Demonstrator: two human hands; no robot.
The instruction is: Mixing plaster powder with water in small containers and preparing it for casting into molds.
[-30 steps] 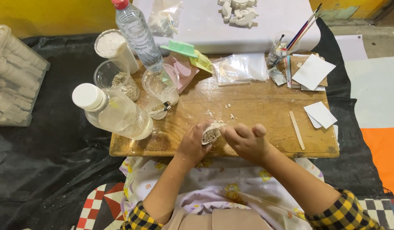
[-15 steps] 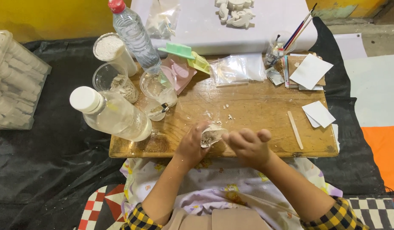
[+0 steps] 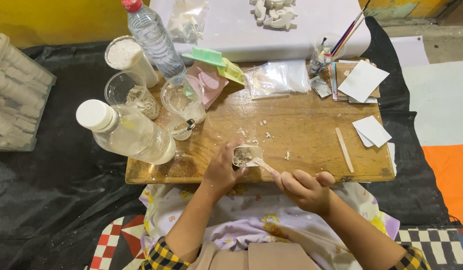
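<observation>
Left hand (image 3: 222,167): grip closed around a small white cup (image 3: 245,155), held just above the near edge of the wooden bench (image 3: 301,130); grey, crumbly paste is seen inside the cup. Right hand (image 3: 306,189): grip closed on a thin wooden stick (image 3: 265,165), whose tip is set at the cup's rim. Change noted: a second ago both hands were pressed close together over the cup; the right hand has since been drawn back and to the right, toward the body, so that the stick is now seen slanting out of the cup and the contents are laid open to view. By this the work is judged to be a stirring or scraping stroke in the cup, with the paste not yet smooth. Around the cup: pale crumbs (image 3: 265,134) are scattered on the bench just beyond it. Further left: a large plastic bottle (image 3: 126,132) lying on its side, a clear glass (image 3: 184,97), a plastic tub (image 3: 131,92) with grey powder. Further right: a flat spare stick (image 3: 344,149) and white paper squares (image 3: 371,131). Far edge: an upright water bottle (image 3: 154,37), a clear bag (image 3: 276,79), brushes in a jar (image 3: 324,52).
</observation>
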